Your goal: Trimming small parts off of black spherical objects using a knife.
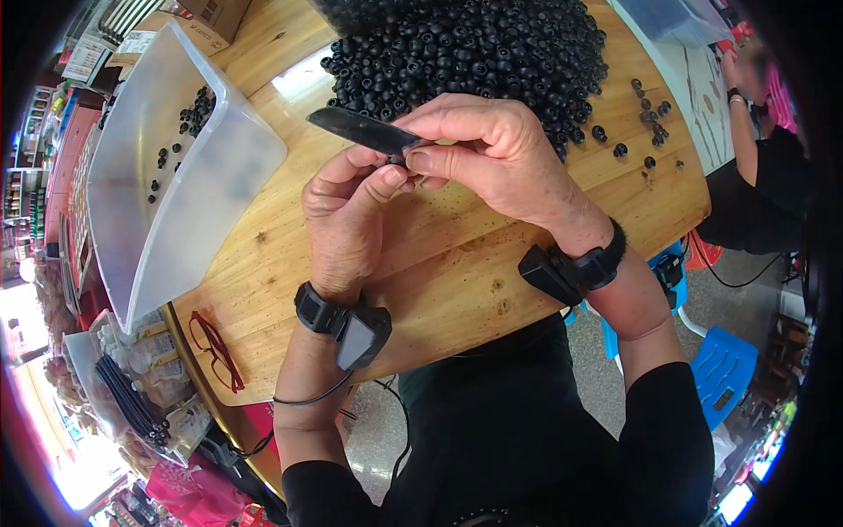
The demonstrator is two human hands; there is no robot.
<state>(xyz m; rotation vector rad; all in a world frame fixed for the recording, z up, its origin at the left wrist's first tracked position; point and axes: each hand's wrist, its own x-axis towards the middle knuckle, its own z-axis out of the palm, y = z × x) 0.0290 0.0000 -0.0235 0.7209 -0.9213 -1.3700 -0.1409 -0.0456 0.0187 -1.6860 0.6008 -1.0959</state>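
My right hand [505, 158] grips a dark knife [360, 130], its blade pointing left across the top of my left hand. Between the thumb and fingertips of my left hand [344, 211] is a small black ring-like part [396, 161], mostly covered by the fingers. The two hands meet over the wooden table, and the knife's gripped end is close to the part. Just beyond them spreads a big heap of small round black parts [474, 61] with holes.
A translucent plastic bin [189, 228] with some black parts inside stands tilted at the left. Red-framed glasses [216, 351] lie at the table's near left edge. A few loose parts [650, 114] lie right of the heap. Another person's arm [745, 132] shows at the far right, above a blue stool [724, 373].
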